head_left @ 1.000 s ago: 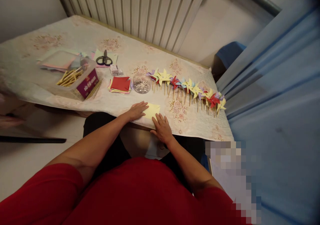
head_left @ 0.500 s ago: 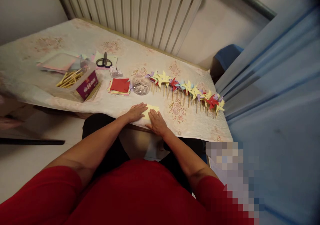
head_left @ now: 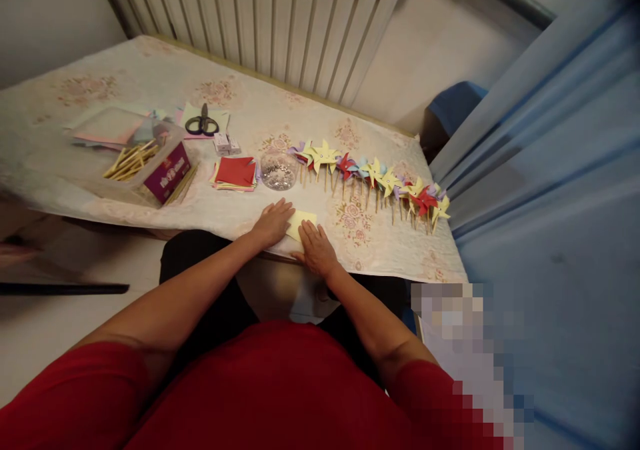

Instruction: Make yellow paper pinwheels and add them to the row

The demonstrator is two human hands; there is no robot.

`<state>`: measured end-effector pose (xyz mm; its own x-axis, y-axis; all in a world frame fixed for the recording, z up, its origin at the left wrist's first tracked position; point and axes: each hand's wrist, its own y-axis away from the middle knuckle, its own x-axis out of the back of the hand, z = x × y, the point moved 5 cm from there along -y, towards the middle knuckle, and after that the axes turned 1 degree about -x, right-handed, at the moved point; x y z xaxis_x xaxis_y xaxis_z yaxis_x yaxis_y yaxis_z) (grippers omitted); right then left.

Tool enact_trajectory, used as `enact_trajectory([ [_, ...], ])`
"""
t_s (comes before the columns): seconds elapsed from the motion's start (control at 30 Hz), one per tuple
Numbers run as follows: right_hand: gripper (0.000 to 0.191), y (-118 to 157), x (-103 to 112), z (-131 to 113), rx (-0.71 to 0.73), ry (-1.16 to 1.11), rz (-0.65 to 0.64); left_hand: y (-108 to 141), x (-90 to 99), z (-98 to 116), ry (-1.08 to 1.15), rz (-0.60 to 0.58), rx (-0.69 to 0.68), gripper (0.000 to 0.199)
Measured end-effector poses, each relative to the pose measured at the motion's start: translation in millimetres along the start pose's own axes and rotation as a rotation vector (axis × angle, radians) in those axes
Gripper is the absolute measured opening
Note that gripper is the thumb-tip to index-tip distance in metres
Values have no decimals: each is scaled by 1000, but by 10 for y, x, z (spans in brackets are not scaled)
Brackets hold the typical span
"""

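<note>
A piece of yellow paper [head_left: 303, 217] lies on the floral tablecloth near the front edge. My left hand [head_left: 273, 223] rests at its left side, fingers stretched out and touching or just over its edge. Flat on its lower right part lies my right hand [head_left: 317, 249], fingers extended. Part of the sheet is hidden under the hands. Beyond the left hand sit a stack of cut paper squares [head_left: 235, 172], red on top, and a round clear dish [head_left: 279, 173] of small shiny pieces. A row of paper pinwheels [head_left: 375, 172] on sticks lies to the right.
At the left stands a clear plastic box [head_left: 150, 177] with a purple label, holding thin sticks [head_left: 131, 159]. Black-handled scissors [head_left: 203, 125] lie on paper sheets, near small white boxes [head_left: 226, 144]. A radiator [head_left: 280, 30] lines the back; a blue curtain [head_left: 540, 190] hangs at the right.
My left hand has shifted slightly up and left relative to the paper, so more of the yellow sheet shows. The right hand stays nearly in place. The view has tilted a little.
</note>
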<state>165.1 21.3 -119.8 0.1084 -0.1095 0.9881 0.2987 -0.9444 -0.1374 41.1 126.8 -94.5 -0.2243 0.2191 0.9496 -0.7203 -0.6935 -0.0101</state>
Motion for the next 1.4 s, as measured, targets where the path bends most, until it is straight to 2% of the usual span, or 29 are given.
enact_trajectory([
  [0.13, 77, -4, -6, -1, -14, -6, 0, 7, -33, 396, 3, -3, -147, 52],
  [0.23, 78, -7, -18, 0, -11, -21, -6, 10, -167, 502, -12, -39, -139, 52],
  [0.37, 79, -2, -33, 8, 2, -19, -1, 42, -310, 328, -51, 10, -56, 54],
  [0.53, 77, 10, -34, 9, 6, -21, 22, 109, -340, 133, -92, 54, -40, 57],
  [0.87, 84, 42, -42, 68, -47, -8, 21, 124, -315, 134, -96, 35, -9, 59],
  [1.1, 82, 235, -34, 172, -102, -17, 35, 130, -301, 148, -103, 61, -19, 57],
  [1.23, 79, 339, 40, 223, -167, -110, 68, 133, -297, 162, -131, 81, -18, 56],
  [1.3, 80, 322, 112, 218, -175, -159, 100, 135, -301, 166, -151, 95, -22, 57],
  [1.4, 79, 169, 188, 124, -86, -198, 103, 133, -315, 163, -164, 107, -29, 57],
])
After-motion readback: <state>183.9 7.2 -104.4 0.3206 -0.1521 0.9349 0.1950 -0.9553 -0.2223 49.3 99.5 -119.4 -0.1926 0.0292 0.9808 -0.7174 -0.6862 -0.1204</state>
